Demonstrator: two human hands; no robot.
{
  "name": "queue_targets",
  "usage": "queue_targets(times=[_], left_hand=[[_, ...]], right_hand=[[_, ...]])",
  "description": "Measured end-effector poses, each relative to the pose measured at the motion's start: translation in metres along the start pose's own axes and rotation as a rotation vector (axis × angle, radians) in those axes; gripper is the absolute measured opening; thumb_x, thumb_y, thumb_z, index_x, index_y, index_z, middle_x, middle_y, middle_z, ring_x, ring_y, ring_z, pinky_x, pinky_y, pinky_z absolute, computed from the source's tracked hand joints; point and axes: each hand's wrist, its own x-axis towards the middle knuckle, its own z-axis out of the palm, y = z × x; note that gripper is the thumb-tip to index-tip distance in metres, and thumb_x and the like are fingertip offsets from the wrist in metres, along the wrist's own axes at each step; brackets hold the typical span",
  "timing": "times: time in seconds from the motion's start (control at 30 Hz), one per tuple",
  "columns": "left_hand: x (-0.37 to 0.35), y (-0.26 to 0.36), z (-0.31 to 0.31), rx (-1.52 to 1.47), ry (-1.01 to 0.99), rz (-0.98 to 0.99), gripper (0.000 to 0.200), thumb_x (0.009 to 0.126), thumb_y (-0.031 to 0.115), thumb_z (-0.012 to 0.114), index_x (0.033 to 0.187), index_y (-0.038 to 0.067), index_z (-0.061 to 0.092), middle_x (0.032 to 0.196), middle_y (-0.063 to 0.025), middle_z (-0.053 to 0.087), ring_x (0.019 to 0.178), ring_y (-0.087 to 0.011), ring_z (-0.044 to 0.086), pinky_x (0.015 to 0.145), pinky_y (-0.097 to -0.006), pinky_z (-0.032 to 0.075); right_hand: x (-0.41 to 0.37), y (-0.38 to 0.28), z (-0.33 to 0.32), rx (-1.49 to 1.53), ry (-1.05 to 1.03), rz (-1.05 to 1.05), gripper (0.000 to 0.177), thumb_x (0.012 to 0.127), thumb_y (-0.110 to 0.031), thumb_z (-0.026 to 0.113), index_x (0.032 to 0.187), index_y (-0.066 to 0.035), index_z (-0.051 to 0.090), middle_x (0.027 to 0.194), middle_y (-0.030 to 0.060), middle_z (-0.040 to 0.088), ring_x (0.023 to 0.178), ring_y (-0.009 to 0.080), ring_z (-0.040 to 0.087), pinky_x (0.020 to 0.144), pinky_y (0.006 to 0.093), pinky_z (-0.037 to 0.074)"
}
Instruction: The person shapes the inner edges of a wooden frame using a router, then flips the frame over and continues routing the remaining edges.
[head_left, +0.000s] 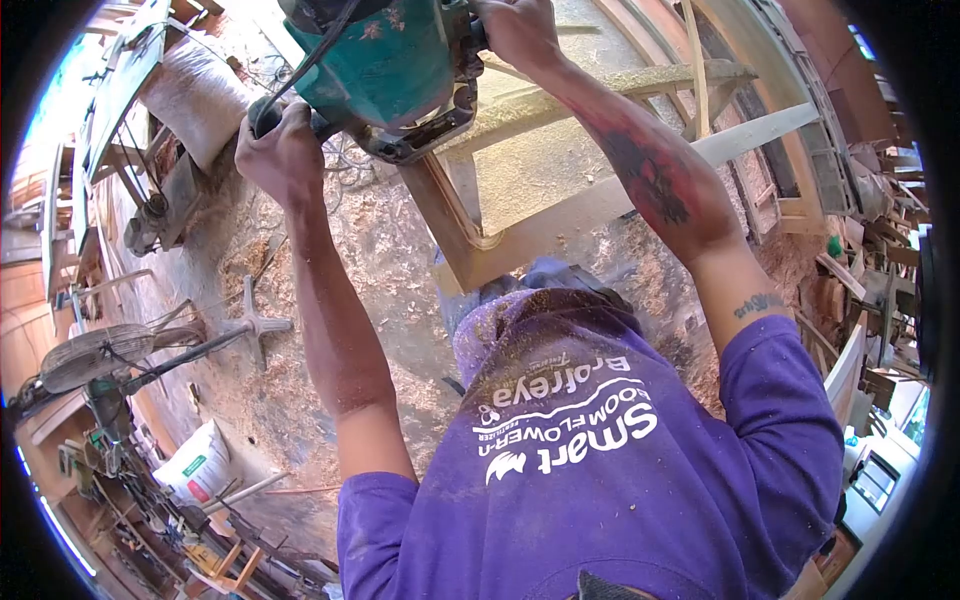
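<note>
A teal plunge router (385, 75) with a black base sits on the edge of a wooden frame (560, 232) at the top of the view. My left hand (283, 150) is closed around the router's black side knob. On the far side of the motor body, my right hand (518, 32) grips the other handle, partly cut off by the view's top edge. A black cord (325, 45) runs down over the router's left side. The router's bit is hidden beneath the body. Pale sawdust lies over the frame's wood and inside its corner.
Wood shavings (300, 240) cover the floor. A standing fan (100, 360) lies at the left, above a white sack (200, 465). Another bulging sack (195, 95) is at upper left. Planks (700, 60) and timber fill the right side, close to my right arm.
</note>
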Motion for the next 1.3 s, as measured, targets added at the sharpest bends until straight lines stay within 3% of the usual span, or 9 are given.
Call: queue_targets(times=[0.73,0.93,1.0,1.03,1.07,1.13,1.2,1.27,1.3], left_hand=[[0.044,-0.018,0.023,0.012,0.034,0.060,0.015,0.068,0.011,0.067,0.069,-0.004,0.063,0.063,-0.0054,0.061,0.058,-0.0133,0.054,0.059,-0.0309,0.047],[0.077,-0.046,0.037,0.088,0.063,0.209,0.019,0.069,0.013,0.070,0.066,-0.004,0.062,0.061,-0.0100,0.062,0.054,-0.0164,0.057,0.055,-0.0325,0.046],[0.097,-0.059,0.038,0.604,0.004,0.726,0.015,0.070,0.012,0.069,0.063,0.000,0.063,0.061,-0.0109,0.062,0.052,-0.0201,0.058,0.052,-0.0347,0.045],[0.103,-0.064,0.045,0.324,-0.006,0.493,0.013,0.073,0.011,0.068,0.062,0.003,0.065,0.060,-0.0096,0.061,0.051,-0.0223,0.059,0.049,-0.0361,0.044],[0.111,-0.069,0.048,0.322,-0.013,0.491,0.013,0.073,0.011,0.068,0.062,0.003,0.065,0.060,-0.0096,0.061,0.051,-0.0223,0.059,0.049,-0.0361,0.044],[0.127,-0.069,0.053,0.693,0.073,0.901,0.014,0.073,0.012,0.068,0.062,0.004,0.065,0.054,-0.0082,0.059,0.046,-0.0198,0.057,0.046,-0.0358,0.042],[0.137,-0.077,0.065,0.717,0.066,0.787,0.015,0.072,0.012,0.069,0.060,0.004,0.065,0.049,-0.0054,0.056,0.041,-0.0167,0.054,0.044,-0.0344,0.042],[0.156,-0.091,0.079,0.421,0.015,0.546,0.014,0.071,0.013,0.068,0.059,0.006,0.065,0.046,-0.0035,0.054,0.038,-0.0182,0.052,0.044,-0.0341,0.043],[0.163,-0.090,0.084,0.288,-0.002,0.452,0.016,0.073,0.015,0.067,0.060,0.006,0.065,0.050,-0.0045,0.057,0.042,-0.0219,0.056,0.046,-0.0331,0.047]], right_hand=[[0.046,0.003,0.026,-0.069,0.016,-0.038,0.012,0.078,-0.011,0.057,0.069,-0.003,0.058,0.057,0.0041,0.055,0.055,0.0104,0.054,0.049,0.0319,0.043],[0.076,0.009,0.040,-0.161,0.033,-0.056,0.016,0.078,-0.014,0.058,0.066,-0.004,0.058,0.053,0.0049,0.054,0.051,0.0121,0.054,0.048,0.0334,0.042],[0.087,0.012,0.045,-0.159,0.023,-0.083,0.016,0.077,-0.014,0.058,0.065,-0.004,0.059,0.053,0.0056,0.055,0.051,0.0125,0.055,0.048,0.0343,0.042],[0.094,0.015,0.048,-0.162,0.028,-0.078,0.016,0.077,-0.014,0.058,0.065,-0.004,0.059,0.053,0.0056,0.055,0.051,0.0125,0.055,0.048,0.0343,0.042],[0.102,0.019,0.051,-0.212,0.028,-0.148,0.017,0.077,-0.015,0.058,0.064,-0.004,0.058,0.053,0.0062,0.055,0.051,0.0127,0.055,0.048,0.0347,0.042],[0.118,0.027,0.058,-0.267,0.027,-0.216,0.018,0.077,-0.015,0.058,0.063,-0.004,0.058,0.052,0.0068,0.055,0.050,0.0130,0.056,0.048,0.0352,0.043],[0.135,0.031,0.066,-0.181,0.046,-0.181,0.019,0.077,-0.015,0.058,0.062,-0.003,0.057,0.050,0.0078,0.053,0.049,0.0146,0.055,0.048,0.0364,0.042],[0.155,0.038,0.071,-0.200,0.027,-0.121,0.016,0.078,-0.013,0.058,0.065,-0.004,0.060,0.060,0.0102,0.061,0.053,0.0186,0.060,0.051,0.0366,0.046],[0.178,0.062,0.072,-0.576,0.035,-0.502,0.014,0.079,-0.011,0.058,0.067,-0.004,0.062,0.069,0.0106,0.065,0.058,0.0205,0.063,0.054,0.0364,0.048]])
